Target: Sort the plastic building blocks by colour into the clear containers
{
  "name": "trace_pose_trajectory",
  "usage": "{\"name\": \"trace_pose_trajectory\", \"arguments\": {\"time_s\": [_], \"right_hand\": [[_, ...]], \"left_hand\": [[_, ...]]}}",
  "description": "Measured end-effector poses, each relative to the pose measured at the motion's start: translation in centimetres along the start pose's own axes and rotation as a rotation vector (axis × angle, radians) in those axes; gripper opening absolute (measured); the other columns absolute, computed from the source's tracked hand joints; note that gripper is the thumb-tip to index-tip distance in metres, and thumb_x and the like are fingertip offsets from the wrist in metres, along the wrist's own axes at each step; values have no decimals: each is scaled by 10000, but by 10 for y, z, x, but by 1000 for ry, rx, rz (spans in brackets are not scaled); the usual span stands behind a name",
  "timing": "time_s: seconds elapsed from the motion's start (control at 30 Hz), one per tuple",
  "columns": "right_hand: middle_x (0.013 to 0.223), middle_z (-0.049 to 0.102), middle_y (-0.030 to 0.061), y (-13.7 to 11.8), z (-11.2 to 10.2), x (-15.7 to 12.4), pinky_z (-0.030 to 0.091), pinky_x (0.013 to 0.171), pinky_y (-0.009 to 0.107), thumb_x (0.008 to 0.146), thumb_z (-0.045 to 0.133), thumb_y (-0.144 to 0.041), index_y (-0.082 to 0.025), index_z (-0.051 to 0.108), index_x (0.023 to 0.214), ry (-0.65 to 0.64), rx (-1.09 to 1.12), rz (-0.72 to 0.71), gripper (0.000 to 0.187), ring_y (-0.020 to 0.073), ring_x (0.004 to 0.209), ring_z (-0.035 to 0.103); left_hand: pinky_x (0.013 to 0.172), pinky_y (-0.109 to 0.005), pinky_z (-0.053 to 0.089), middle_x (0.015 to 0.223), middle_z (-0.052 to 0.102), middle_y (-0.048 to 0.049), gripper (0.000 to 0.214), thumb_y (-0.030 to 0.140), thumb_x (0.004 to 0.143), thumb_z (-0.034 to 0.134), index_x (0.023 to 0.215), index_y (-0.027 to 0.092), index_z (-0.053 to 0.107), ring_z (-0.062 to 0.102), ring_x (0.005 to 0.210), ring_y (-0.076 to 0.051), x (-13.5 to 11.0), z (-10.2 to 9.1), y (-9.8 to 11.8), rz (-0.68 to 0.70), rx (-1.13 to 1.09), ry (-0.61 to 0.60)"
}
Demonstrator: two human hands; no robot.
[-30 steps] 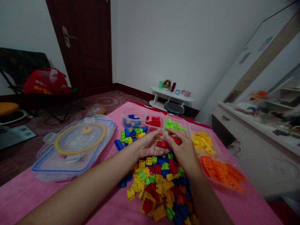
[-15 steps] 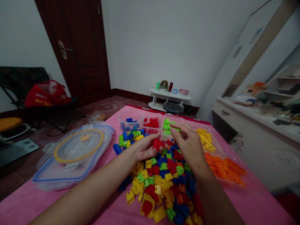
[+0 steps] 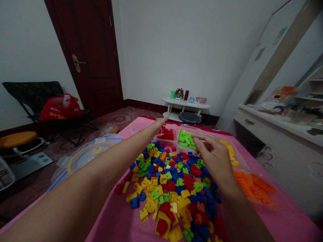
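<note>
My left hand (image 3: 162,123) is stretched far forward, at the left side of a clear box (image 3: 176,133) of red bricks (image 3: 167,133). Its fingers are mostly hidden behind the hand, so what they hold does not show. My right hand (image 3: 210,151) hovers beside a clear box (image 3: 178,148) of green bricks (image 3: 186,138), its fingers loosely curled and apart, with nothing visible in them. Below both hands spreads a large pile of mixed toy building bricks (image 3: 174,183) in red, yellow, blue and green.
Yellow bricks (image 3: 230,153) and orange bricks (image 3: 254,188) sit in clear containers on the right. Stacked clear lids (image 3: 75,159) lie at the left, partly behind my left arm. A clear round bowl (image 3: 135,126) stands at the back left of the pink-covered table (image 3: 111,215).
My left hand, which held red bricks over the pile, has moved forward to the box of red bricks. My right hand stays near the green bricks. The view has shifted slightly left.
</note>
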State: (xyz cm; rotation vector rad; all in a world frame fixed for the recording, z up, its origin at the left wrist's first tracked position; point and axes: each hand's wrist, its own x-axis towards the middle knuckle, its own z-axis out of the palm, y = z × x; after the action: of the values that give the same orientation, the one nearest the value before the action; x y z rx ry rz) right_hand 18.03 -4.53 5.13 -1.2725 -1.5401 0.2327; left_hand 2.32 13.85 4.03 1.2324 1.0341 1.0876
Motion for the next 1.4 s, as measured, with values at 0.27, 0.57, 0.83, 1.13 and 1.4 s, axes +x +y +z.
{"name": "trace_pose_trajectory", "arguments": {"time_s": [0.27, 0.57, 0.83, 1.13, 1.4], "right_hand": [[940, 643, 33, -26, 54, -35, 436, 732, 281, 830, 554, -254, -209, 667, 925, -419, -53, -102, 154, 152, 800, 576], [1147, 591, 64, -59, 112, -90, 348, 960, 364, 820, 509, -160, -196, 594, 1088, -984, -224, -513, 283, 206, 1099, 465], [1135, 591, 127, -61, 164, -80, 395, 872, 458, 828, 503, -172, -145, 664, 965, -955, -454, -715, 213, 286, 1103, 466], [941, 635, 108, -61, 149, -73, 428, 679, 284, 749, 473, -7, -132, 639, 883, -974, -528, -495, 248, 196, 859, 587], [981, 661, 54, -40, 98, -60, 422, 765, 278, 769, 513, -161, -212, 635, 994, -724, -402, -140, 260, 188, 884, 604]], "left_hand": [[876, -354, 424, 1109, 640, -137, 405, 479, 861, 444, 1004, 153, 636, 567, 1054, -212, -45, -6, 16, 197, 67, -149], [761, -245, 455, 916, 683, -99, 221, 279, 833, 547, 912, 105, 658, 622, 845, -135, -116, -36, 35, 316, 79, -235], [701, -224, 455, 868, 682, -67, 220, 292, 820, 544, 883, 122, 668, 609, 808, -132, -116, -58, 37, 401, 233, -76], [700, -243, 442, 838, 693, -69, 225, 263, 801, 519, 862, 144, 699, 602, 773, -168, -104, -74, 22, 586, 758, 190], [694, -240, 422, 773, 691, -60, 221, 272, 801, 525, 813, 148, 709, 591, 715, -164, -105, -65, 19, 602, 787, 104]]}}
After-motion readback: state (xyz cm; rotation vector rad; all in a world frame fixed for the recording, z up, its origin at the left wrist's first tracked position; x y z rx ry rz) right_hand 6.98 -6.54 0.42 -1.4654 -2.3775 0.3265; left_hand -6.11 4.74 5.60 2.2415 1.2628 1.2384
